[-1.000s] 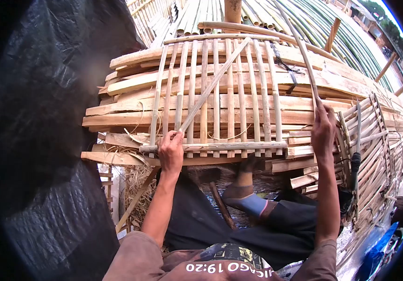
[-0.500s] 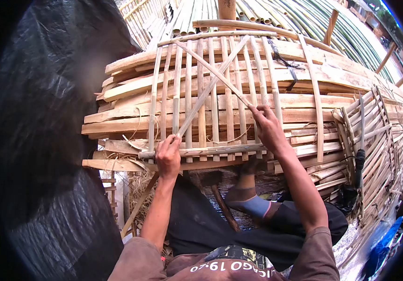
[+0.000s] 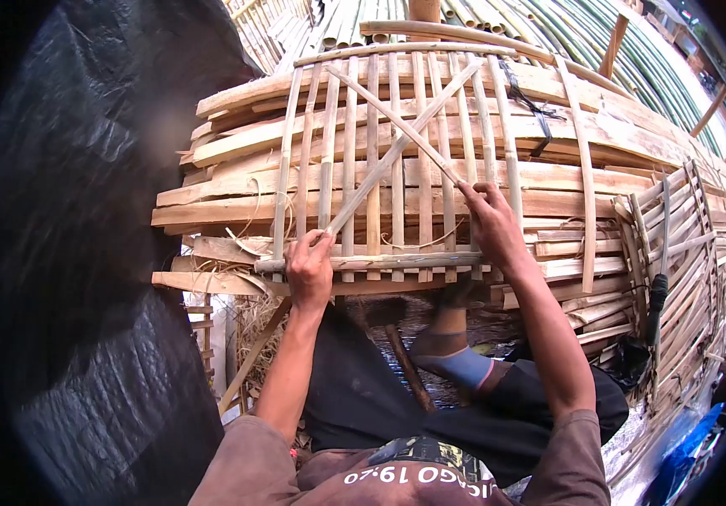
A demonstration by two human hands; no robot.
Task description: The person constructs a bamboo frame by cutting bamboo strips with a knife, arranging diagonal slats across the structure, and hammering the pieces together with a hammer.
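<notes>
A slatted bamboo panel [image 3: 372,185] lies in front of me, its upright slats joined by a rail at the far end and a bamboo rod [image 3: 430,261] at the near end. Two flat strips cross over it in an X. My left hand [image 3: 310,268] pinches the lower left end of one bamboo strip [image 3: 366,187], close above the near rod. The other, thinner bamboo strip [image 3: 369,97] runs from the panel's upper left down to my right hand [image 3: 495,223], whose fingers are closed on its lower end. My right fingertips hide that end.
Under the panel is a stack of split wooden planks [image 3: 236,152]. A loose curved strip [image 3: 580,169] lies right, near a long blade with a dark handle [image 3: 657,295] on a slatted bundle. Black sheeting [image 3: 110,211] hangs left; bamboo poles [image 3: 582,51] lie behind.
The scene sits slightly higher and further right in view. Both hands keep their hold on the same strips, with little visible change against the panel.
</notes>
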